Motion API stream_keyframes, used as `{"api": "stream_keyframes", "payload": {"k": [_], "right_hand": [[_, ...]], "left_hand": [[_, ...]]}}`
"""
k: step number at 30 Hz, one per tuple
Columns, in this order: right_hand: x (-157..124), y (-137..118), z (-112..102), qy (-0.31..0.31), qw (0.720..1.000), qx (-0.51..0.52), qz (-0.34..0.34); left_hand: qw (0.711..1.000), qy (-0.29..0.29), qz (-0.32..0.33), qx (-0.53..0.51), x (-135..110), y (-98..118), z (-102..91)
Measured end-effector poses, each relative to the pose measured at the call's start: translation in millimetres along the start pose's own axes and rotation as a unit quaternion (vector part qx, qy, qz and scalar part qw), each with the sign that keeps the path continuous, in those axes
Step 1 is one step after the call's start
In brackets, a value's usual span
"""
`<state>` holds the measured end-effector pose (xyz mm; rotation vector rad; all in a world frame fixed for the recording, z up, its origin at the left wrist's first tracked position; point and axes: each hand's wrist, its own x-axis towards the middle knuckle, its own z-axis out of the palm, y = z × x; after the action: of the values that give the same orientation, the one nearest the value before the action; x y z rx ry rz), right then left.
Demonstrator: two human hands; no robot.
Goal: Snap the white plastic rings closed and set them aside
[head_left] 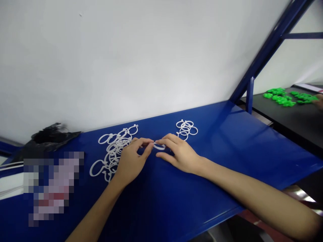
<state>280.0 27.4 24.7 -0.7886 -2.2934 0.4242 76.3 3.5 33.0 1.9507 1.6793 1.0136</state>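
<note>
Both my hands meet over the middle of a blue table top (227, 144). My left hand (131, 160) and my right hand (178, 153) pinch the same small white plastic ring (159, 146) between their fingertips, just above the surface. A heap of several white rings (113, 149) lies to the left, partly under my left hand. A smaller cluster of white rings (186, 129) lies beyond my right hand.
A black crumpled bag (51, 136) sits at the far left by the white wall. A blurred patch (51, 186) covers the near left. At the right, a black table (285, 116) carries green plastic pieces (287, 97), behind a blue frame post (249, 94).
</note>
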Motion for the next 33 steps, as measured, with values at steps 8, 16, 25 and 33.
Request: {"api": "stream_keyframes", "payload": {"k": [8, 16, 25, 33], "right_hand": [[0.2, -2.0, 0.1, 0.084, 0.995, 0.046, 0.020], [-0.7, -1.7, 1.3, 0.006, 0.993, 0.113, 0.037], [0.0, -6.0, -7.8, -0.070, 0.991, 0.115, -0.027], [-1.3, -6.4, -3.9, -0.047, 0.999, -0.003, -0.022]], "left_hand": [[0.991, -0.031, -0.058, -0.121, -1.6, -4.3, -2.8], [0.985, -0.014, -0.040, -0.166, -0.2, -9.6, 4.5], [0.987, -0.064, 0.029, -0.142, -5.1, -1.9, -2.4], [0.985, -0.069, -0.045, -0.154, 3.7, -7.6, -2.2]]}}
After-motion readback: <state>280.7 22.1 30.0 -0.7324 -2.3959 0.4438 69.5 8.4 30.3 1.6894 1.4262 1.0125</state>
